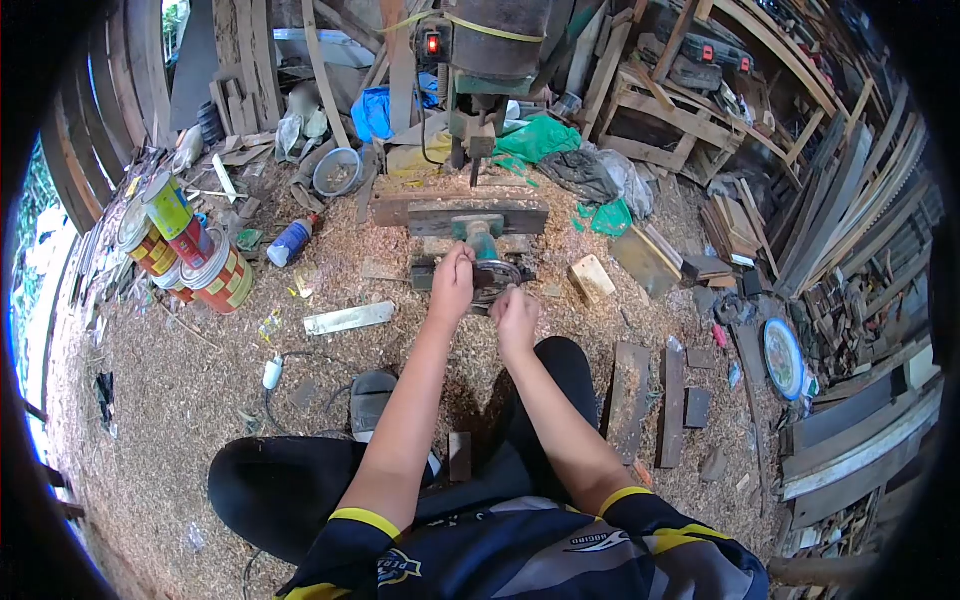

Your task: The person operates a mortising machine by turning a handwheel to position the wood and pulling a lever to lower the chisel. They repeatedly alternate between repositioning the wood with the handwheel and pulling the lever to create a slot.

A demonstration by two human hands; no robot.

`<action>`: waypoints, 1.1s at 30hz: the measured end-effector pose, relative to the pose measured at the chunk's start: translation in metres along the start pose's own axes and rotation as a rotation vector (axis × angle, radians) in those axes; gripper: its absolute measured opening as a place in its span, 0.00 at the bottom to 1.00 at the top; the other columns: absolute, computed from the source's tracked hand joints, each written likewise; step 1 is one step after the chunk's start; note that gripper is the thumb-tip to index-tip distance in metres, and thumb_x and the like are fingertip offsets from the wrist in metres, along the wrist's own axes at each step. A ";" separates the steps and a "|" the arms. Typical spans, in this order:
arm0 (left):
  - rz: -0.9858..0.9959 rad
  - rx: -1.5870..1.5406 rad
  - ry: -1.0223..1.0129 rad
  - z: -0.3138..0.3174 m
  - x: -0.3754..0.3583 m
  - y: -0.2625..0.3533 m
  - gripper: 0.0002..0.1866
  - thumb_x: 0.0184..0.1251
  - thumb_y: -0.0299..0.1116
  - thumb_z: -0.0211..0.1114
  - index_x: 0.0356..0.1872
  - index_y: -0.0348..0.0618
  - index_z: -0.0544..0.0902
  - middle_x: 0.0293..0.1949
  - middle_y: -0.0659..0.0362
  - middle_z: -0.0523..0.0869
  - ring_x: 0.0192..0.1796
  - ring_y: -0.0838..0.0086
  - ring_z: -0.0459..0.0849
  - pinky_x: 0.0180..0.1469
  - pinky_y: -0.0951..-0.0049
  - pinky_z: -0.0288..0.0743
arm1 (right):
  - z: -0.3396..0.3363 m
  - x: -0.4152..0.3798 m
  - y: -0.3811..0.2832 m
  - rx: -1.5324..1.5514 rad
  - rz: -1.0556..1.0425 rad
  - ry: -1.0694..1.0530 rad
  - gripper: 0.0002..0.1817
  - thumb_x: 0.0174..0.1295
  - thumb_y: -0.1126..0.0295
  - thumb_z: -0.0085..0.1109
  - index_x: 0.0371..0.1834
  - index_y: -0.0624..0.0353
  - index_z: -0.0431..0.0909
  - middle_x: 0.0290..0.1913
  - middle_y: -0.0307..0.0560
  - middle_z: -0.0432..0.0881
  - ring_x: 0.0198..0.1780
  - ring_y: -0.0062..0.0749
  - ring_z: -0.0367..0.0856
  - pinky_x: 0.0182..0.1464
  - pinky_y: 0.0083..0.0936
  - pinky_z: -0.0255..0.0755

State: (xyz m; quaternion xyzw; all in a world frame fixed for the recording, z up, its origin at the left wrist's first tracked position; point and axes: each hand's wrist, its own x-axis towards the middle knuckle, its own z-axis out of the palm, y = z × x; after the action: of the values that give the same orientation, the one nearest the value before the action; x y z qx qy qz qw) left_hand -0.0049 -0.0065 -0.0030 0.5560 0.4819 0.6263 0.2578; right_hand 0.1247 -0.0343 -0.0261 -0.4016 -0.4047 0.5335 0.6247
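Observation:
Both hands are at a round metal handwheel [497, 274] low on the front of a floor-standing boring machine [497, 60]. My left hand [454, 283] is closed at the wheel's left side. My right hand [516, 318] is closed at its lower right edge; the exact grip of the fingers is partly hidden. Beyond the wheel, a greenish vise-like clamp [480, 228] presses against a long dark wooden beam [525, 216] lying crosswise. A vertical bit [475, 174] hangs just behind the beam, below the machine's head.
Wood shavings cover the ground. Stacked paint cans [218, 280], a blue bottle [291, 242] and a pale board [349, 318] lie left. A wood block [591, 279] and several dark boards [627, 400] lie right. A cord [290, 356] runs near my foot. Timber leans along the walls.

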 end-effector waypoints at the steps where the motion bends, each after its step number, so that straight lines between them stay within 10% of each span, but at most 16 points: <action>1: -0.014 -0.003 -0.011 -0.001 -0.001 0.000 0.10 0.75 0.30 0.45 0.38 0.35 0.72 0.33 0.56 0.73 0.39 0.70 0.72 0.48 0.71 0.71 | -0.001 -0.001 -0.002 0.031 0.026 -0.021 0.25 0.76 0.63 0.45 0.15 0.53 0.62 0.15 0.38 0.61 0.17 0.25 0.61 0.24 0.28 0.58; 6: -0.012 0.023 -0.046 -0.009 0.002 0.007 0.10 0.76 0.31 0.45 0.40 0.35 0.73 0.33 0.52 0.73 0.38 0.66 0.72 0.48 0.69 0.71 | -0.022 0.007 0.001 0.318 0.136 -0.006 0.27 0.81 0.59 0.44 0.18 0.55 0.64 0.18 0.41 0.67 0.20 0.29 0.66 0.28 0.30 0.63; 10: 0.011 0.110 -0.007 -0.009 -0.001 0.010 0.09 0.74 0.31 0.49 0.40 0.36 0.75 0.33 0.44 0.79 0.39 0.48 0.81 0.47 0.59 0.75 | -0.036 0.009 -0.038 -0.014 0.060 -0.089 0.26 0.82 0.54 0.40 0.24 0.56 0.67 0.22 0.44 0.71 0.27 0.34 0.73 0.43 0.34 0.71; 18: 0.083 0.190 0.109 0.000 -0.002 0.006 0.13 0.74 0.33 0.49 0.40 0.35 0.79 0.34 0.39 0.84 0.39 0.39 0.83 0.42 0.50 0.76 | -0.020 0.125 -0.231 -0.193 -0.476 -0.159 0.24 0.81 0.52 0.44 0.30 0.57 0.74 0.30 0.42 0.78 0.35 0.29 0.77 0.43 0.29 0.69; 22: 0.117 0.186 0.120 0.001 -0.004 0.005 0.14 0.76 0.33 0.47 0.39 0.33 0.77 0.30 0.41 0.79 0.35 0.44 0.78 0.41 0.57 0.74 | 0.060 0.145 -0.379 0.340 -0.399 -0.276 0.21 0.79 0.50 0.46 0.33 0.53 0.75 0.31 0.37 0.76 0.35 0.26 0.74 0.42 0.28 0.64; 28: 0.072 0.187 0.115 0.002 -0.001 0.007 0.12 0.72 0.33 0.47 0.37 0.36 0.78 0.28 0.40 0.79 0.33 0.42 0.81 0.37 0.55 0.74 | 0.151 0.208 -0.487 0.146 -0.781 -0.297 0.21 0.78 0.51 0.47 0.37 0.56 0.80 0.30 0.37 0.79 0.34 0.24 0.76 0.44 0.28 0.68; 30: 0.079 0.125 0.115 0.003 -0.003 0.008 0.13 0.75 0.31 0.45 0.34 0.35 0.74 0.24 0.51 0.70 0.28 0.67 0.68 0.34 0.64 0.67 | 0.166 0.202 -0.499 0.063 -0.651 -0.431 0.22 0.78 0.53 0.47 0.35 0.58 0.81 0.26 0.36 0.78 0.30 0.24 0.74 0.40 0.28 0.69; 33: 0.087 0.134 0.123 0.003 -0.004 0.011 0.12 0.75 0.31 0.45 0.33 0.36 0.73 0.24 0.54 0.67 0.27 0.69 0.65 0.32 0.65 0.65 | 0.162 0.204 -0.489 -0.093 -0.684 -0.535 0.24 0.79 0.55 0.48 0.32 0.63 0.82 0.19 0.36 0.74 0.22 0.22 0.70 0.32 0.27 0.68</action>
State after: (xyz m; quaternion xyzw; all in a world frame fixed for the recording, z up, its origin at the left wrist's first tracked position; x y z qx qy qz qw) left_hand 0.0018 -0.0136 0.0047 0.5530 0.5129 0.6362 0.1627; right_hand 0.1617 0.1265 0.5033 -0.1198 -0.6856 0.3622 0.6200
